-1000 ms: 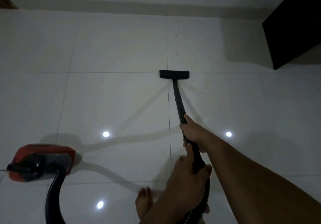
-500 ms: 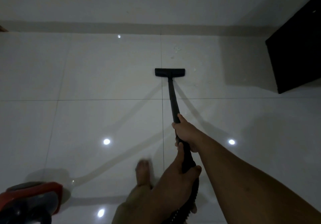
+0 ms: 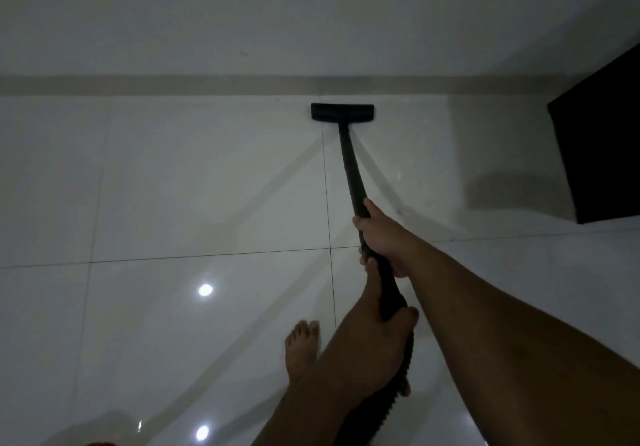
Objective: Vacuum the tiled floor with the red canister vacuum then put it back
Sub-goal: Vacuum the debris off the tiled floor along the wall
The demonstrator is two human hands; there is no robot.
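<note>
Wand (image 3: 349, 165) within both hands' grip

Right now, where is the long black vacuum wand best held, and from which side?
Grip the long black vacuum wand on its upper, near end, from above, as both hands do: the straight tube slopes down to the floor head, giving leverage.
</note>
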